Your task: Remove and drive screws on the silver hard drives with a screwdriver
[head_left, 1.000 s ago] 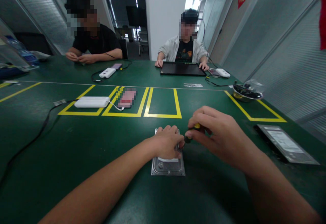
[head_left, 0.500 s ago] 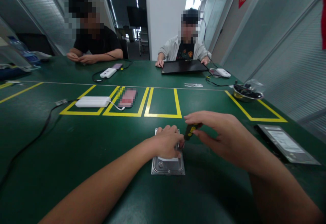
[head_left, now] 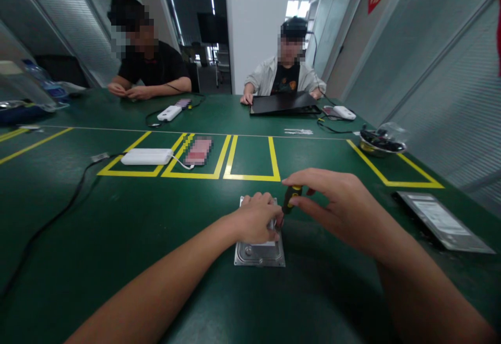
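Observation:
A silver hard drive (head_left: 260,255) lies flat on the green table in front of me. My left hand (head_left: 256,218) is closed over its upper part, fingers curled across it, hiding much of its label. Beside those fingers, my right hand (head_left: 324,195) grips a screwdriver (head_left: 291,199) with a black and yellow handle between thumb and fingers. The handle stands slightly tilted at the drive's right edge. Its tip is hidden near my left fingertips, so I cannot tell what it touches.
Another drive-like device with a label (head_left: 440,221) lies at the right. A metal bowl (head_left: 381,145) of dark parts stands behind it. Yellow tape frames, a white power bank (head_left: 146,156) and a phone (head_left: 199,151) are ahead. Across the table sit two people, one holding a black panel (head_left: 284,104).
The screwdriver handle has turned and stands more upright in my right fingers. My left hand keeps its place on the hard drive. Across the table, the black panel has shifted in the person's hands.

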A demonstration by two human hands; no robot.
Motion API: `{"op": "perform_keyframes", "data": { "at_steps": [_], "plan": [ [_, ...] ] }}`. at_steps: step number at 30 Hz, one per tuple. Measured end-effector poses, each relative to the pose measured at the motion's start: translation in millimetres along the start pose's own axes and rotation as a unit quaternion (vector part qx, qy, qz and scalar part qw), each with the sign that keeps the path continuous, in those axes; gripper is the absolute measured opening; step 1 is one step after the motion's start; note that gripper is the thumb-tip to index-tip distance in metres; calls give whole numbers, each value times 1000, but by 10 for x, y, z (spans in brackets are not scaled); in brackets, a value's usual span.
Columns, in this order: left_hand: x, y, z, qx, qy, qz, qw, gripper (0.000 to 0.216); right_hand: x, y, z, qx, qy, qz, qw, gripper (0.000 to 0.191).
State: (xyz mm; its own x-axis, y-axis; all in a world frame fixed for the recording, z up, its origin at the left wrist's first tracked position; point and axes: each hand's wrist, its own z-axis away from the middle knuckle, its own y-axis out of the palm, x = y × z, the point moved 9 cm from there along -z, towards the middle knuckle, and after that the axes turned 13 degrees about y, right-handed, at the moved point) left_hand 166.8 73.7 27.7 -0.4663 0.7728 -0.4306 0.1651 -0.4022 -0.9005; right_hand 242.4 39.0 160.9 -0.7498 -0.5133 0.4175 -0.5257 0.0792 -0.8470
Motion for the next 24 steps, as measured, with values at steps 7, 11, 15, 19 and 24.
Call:
{"op": "perform_keyframes", "data": {
  "at_steps": [7, 11, 15, 19, 24],
  "plan": [
    [-101, -157, 380, -158, 44, 22, 986, 29, -18, 20, 0, -15, -4, 24, 1000, 17],
    [-93, -152, 648, -194, 49, 10, 980, 45, -10, 31, 4, -5, -10, 17, 1000, 21],
    [-110, -68, 828, -192, 85, -17, 978, 74, 14, 2, 24, 2, -12, 9, 1000, 24],
    [-204, 52, 874, -141, 128, -76, 979, 89, -7, 38, 46, 31, 4, 12, 999, 19],
    [-222, 123, 844, -117, 122, -96, 981, 74, -40, 55, 69, 44, 17, 46, 998, 25]
  ]
}}
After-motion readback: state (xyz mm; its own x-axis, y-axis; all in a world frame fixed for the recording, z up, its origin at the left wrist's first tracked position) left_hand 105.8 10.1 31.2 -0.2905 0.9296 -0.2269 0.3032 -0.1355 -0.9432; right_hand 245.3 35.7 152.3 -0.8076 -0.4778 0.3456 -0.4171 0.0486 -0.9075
